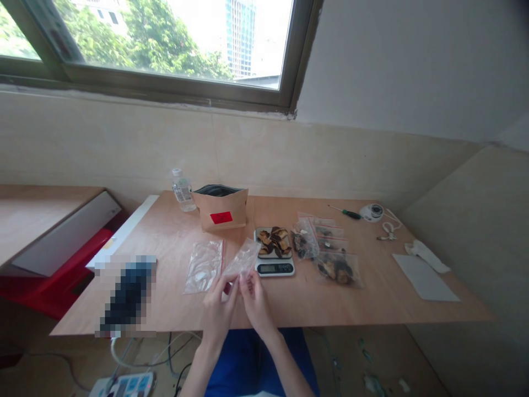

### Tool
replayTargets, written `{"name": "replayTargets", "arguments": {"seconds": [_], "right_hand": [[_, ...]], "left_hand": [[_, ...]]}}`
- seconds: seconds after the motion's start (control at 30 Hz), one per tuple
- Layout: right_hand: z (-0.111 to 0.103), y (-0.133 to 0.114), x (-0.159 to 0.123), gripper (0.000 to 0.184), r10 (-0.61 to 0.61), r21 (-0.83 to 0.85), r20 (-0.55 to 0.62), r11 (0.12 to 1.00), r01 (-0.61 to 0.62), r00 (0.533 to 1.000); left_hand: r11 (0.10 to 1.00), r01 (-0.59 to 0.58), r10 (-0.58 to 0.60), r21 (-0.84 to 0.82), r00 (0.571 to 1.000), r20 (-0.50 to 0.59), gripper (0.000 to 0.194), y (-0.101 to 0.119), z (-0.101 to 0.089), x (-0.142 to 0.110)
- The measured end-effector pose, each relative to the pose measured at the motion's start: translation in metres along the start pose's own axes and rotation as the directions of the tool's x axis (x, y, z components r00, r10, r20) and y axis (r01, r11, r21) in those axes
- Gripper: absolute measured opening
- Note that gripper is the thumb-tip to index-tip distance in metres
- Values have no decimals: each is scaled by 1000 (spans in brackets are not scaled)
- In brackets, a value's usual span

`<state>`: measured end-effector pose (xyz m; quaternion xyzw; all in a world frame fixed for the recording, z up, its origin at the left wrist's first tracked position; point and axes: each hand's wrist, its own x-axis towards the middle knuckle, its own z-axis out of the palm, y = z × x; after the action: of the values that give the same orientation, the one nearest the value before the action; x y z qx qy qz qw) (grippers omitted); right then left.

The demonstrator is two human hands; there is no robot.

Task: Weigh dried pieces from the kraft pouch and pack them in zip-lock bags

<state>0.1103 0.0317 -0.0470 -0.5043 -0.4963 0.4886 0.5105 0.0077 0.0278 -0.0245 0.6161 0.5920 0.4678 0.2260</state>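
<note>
Clear plastic zip bag [243, 258] stands up from between the two hands at lower centre of the frame, tilted toward the upper right, with nothing visible inside it. Both the left hand [218, 314] and the right hand [256, 304] are at work on its lower end, their fingers curled close together and pinching the film, though the exact grip is hard to read through the glare. Just left of them, a flat clear bag with a red edge [203, 267] lies on the pale plywood table [165, 298]. Just right stands a black-and-silver digital scale [275, 268] bearing a tray of dark-brown and tan dried slices [273, 242]; its display is too small to read. Further right lie filled clear bags of dark pieces [339, 270]. Behind, a brown paper pouch with a red label [221, 212] stands beside a plastic water bottle [182, 192]. A green-handled screwdriver [347, 213] lies toward the right. At left, a pixelated dark object [127, 295] cannot be made out, and the near wrists run off the bottom edge
</note>
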Motion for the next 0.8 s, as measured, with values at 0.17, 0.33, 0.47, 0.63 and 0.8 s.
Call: {"name": "replayTargets", "arguments": {"seconds": [0.17, 0.33, 0.47, 0.63, 0.8], "right_hand": [[-24, 0, 14, 36, 54, -7, -146, 998, -56, 988], [-69, 1, 17, 36, 70, -123, 102, 991, -57, 992], [-95, -8, 28, 33, -142, -330, 129, 927, 177, 982], [-103, 13, 75, 48, -434, -796, -98, 575, 191, 895], [-102, 42, 102, 49, -419, -926, -75, 365, 93, 905]], "left_hand": [[968, 120, -134, -221, 990, -50, 21, 13, 4, -3], [936, 174, -267, -307, 918, -294, 22, 15, 5, 9], [985, 112, -144, -130, 950, -275, 22, 14, 10, 21], [1000, 21, -18, 9, 961, -277, 22, 12, 21, 30], [1000, 15, -19, -16, 970, -243, 20, 13, 28, 33]]}}
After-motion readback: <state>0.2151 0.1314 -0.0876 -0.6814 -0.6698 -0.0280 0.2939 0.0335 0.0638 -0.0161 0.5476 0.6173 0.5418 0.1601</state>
